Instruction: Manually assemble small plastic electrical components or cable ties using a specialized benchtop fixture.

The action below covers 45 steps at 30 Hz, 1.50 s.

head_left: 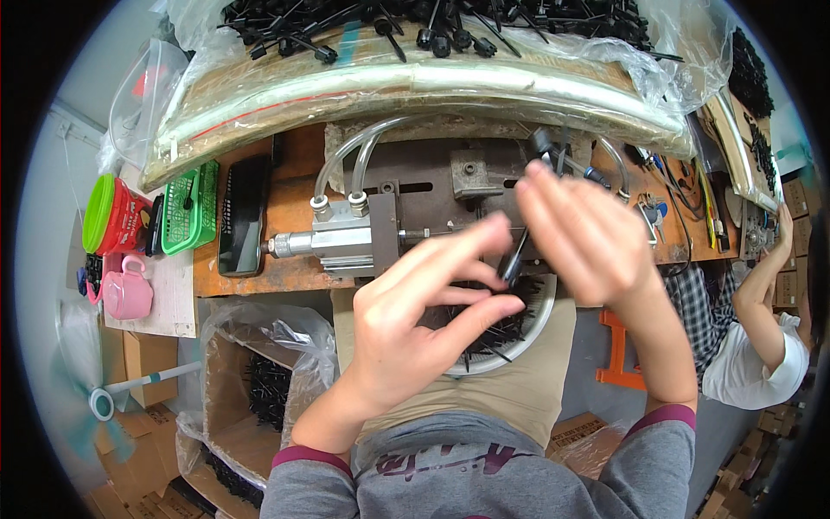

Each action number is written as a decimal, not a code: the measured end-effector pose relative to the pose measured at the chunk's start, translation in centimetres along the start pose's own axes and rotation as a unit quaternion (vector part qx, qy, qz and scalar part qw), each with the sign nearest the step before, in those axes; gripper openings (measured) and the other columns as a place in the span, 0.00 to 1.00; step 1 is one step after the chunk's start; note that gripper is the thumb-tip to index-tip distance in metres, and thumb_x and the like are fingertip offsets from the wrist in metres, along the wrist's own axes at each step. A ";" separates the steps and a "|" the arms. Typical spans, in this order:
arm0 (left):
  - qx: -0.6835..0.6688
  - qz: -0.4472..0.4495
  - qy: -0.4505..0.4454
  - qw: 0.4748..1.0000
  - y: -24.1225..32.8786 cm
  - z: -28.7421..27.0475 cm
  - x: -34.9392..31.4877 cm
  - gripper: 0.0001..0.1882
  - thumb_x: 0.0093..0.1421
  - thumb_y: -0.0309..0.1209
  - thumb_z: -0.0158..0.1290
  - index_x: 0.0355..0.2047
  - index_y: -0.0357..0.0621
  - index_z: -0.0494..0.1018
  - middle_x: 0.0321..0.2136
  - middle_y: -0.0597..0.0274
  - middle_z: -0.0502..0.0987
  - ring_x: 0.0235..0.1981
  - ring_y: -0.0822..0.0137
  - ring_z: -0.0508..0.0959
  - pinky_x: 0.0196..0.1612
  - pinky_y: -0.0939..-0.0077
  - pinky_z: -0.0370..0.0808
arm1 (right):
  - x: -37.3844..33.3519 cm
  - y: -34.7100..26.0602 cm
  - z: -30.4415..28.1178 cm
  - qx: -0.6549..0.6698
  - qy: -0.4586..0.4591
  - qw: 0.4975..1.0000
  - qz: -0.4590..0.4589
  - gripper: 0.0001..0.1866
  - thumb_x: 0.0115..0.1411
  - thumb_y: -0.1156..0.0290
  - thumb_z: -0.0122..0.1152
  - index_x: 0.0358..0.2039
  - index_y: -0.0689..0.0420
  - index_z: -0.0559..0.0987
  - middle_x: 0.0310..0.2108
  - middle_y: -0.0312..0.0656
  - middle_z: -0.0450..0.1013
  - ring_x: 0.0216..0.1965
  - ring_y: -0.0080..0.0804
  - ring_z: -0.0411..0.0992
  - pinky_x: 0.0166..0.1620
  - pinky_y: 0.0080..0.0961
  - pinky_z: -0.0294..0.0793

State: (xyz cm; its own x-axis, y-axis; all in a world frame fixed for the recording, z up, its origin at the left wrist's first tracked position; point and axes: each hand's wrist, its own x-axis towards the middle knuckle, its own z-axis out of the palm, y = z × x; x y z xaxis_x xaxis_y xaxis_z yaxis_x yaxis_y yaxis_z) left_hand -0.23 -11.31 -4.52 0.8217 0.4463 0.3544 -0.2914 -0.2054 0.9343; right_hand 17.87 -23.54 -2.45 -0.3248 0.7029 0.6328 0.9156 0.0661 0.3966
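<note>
My right hand (584, 233) is raised over the machine's right half, slightly blurred, its fingers pinched together on a black knobbed rod (542, 143). To its left my left hand (415, 298) has thumb and fingers spread apart. A thin black rod piece (516, 259) slants between the two hands, its lower end near the left fingertips; whether they touch it is unclear. Below the hands, a round pale-rimmed bowl (546, 316) with several thin black pieces rests on my lap. Behind them a metal cylinder (341, 244) with clear hoses is mounted on a dark machine plate (432, 164).
A plastic-wrapped board (415, 82) heaped with black knobbed rods spans the back. At left are a green basket (192, 208), a black tray (242, 216), a red tub (112, 216) and a pink cup (128, 290). A plastic-lined carton (238, 389) stands lower left. Another person (752, 363) sits at right.
</note>
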 end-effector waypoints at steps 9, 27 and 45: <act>0.282 0.121 -0.040 0.951 -1.1 0.0 -2.0 0.18 0.48 0.16 0.66 0.42 0.35 0.80 0.46 0.50 0.78 0.31 0.66 0.82 0.33 0.74 0.80 | -1.6 -1.3 -1.3 0.220 0.096 0.924 0.298 0.14 0.56 0.89 0.60 0.44 0.69 0.81 0.40 0.52 0.80 0.38 0.36 0.81 0.41 0.24 0.81; 0.211 0.165 -0.064 0.961 -0.5 0.2 -1.0 0.25 0.45 0.25 0.70 0.46 0.38 0.81 0.46 0.51 0.82 0.35 0.61 0.84 0.37 0.72 0.81 | -1.3 -4.3 -3.4 0.686 0.035 0.425 0.590 0.10 0.67 0.76 0.56 0.47 0.61 0.69 0.32 0.49 0.80 0.20 0.18 0.67 0.25 0.14 0.64; 0.489 0.160 -0.059 0.856 -3.2 1.0 -1.7 0.14 0.46 0.28 0.68 0.35 0.41 0.81 0.49 0.57 0.82 0.22 0.70 0.79 0.26 0.79 0.73 | -0.5 -4.4 -3.4 0.556 0.137 0.642 0.510 0.29 0.71 0.60 0.38 0.61 0.75 0.63 0.58 0.67 0.66 0.60 0.54 0.70 0.65 0.39 0.64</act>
State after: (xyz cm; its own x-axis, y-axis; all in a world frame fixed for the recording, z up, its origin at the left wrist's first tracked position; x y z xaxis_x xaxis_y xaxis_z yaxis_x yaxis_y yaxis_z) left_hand -0.16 -12.29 -8.10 0.8375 0.1517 0.5249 -0.0094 -0.9566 0.2913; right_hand 13.24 -26.56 -2.25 0.6877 0.6412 0.3405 0.2393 0.2426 -0.9402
